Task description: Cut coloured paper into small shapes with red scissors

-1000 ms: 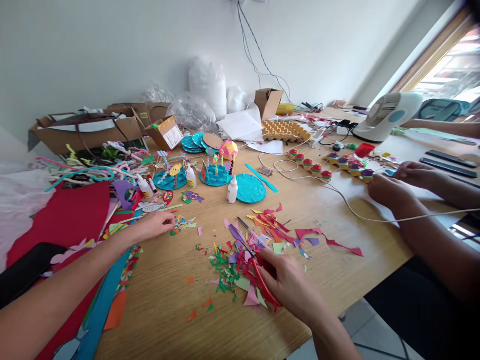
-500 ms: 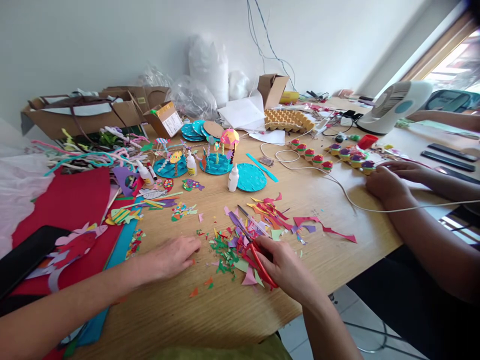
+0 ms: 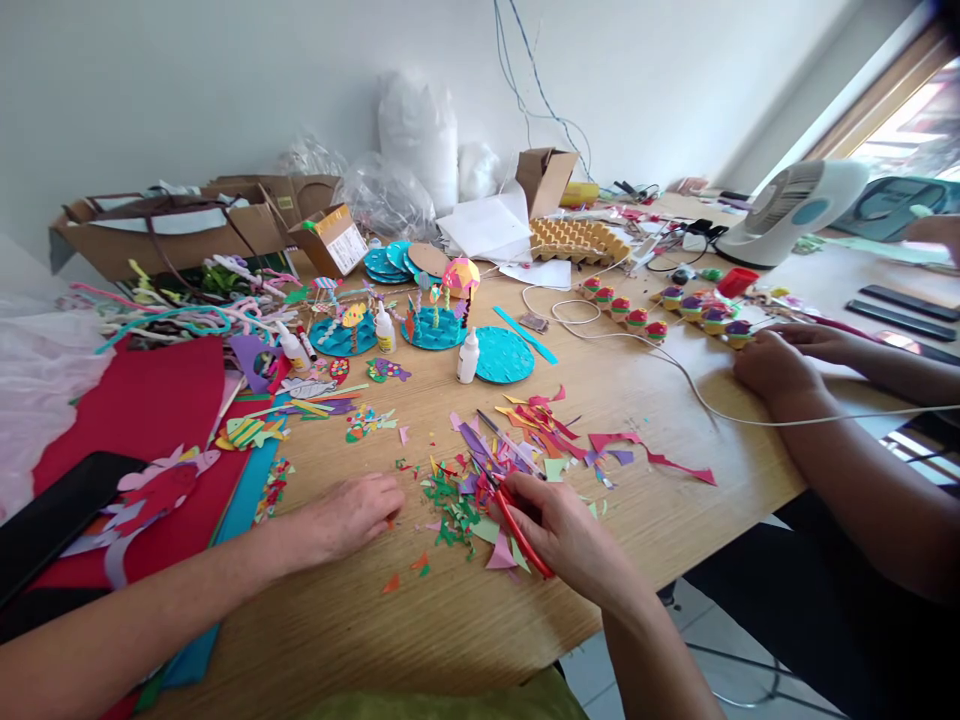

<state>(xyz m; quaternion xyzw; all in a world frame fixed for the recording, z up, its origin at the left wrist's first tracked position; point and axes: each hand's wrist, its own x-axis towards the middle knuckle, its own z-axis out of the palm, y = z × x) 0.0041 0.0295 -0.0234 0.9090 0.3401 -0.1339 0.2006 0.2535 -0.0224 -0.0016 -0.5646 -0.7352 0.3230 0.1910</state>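
Note:
My right hand (image 3: 551, 520) is closed round the red handles of a pair of scissors (image 3: 525, 540), whose blades point away over a heap of cut paper scraps (image 3: 457, 510) in green, purple, pink and red. On the table left of that heap rests my left hand (image 3: 360, 515), its fingers bent and together. A bit of orange paper shows at its fingertips; whether they pinch it is hidden. Beyond the left hand lie a dotted paper fish (image 3: 367, 424) and a purple paper fish (image 3: 388, 370). Red and yellow strips (image 3: 547, 420) lie past the scissors.
White glue bottles (image 3: 468, 356) stand by a round blue disc (image 3: 505, 354) and decorated blue bases (image 3: 433, 328). Red sheets (image 3: 150, 400) and a black phone (image 3: 56, 515) lie left. At right, another person's hands (image 3: 780, 360) work at painted egg-carton pieces (image 3: 712, 325), near a white cable (image 3: 697, 395).
The scissors' blades have dipped slightly into the scraps. My left hand stays nearly in place. At the far right, another person's arm has drawn back toward the edge.

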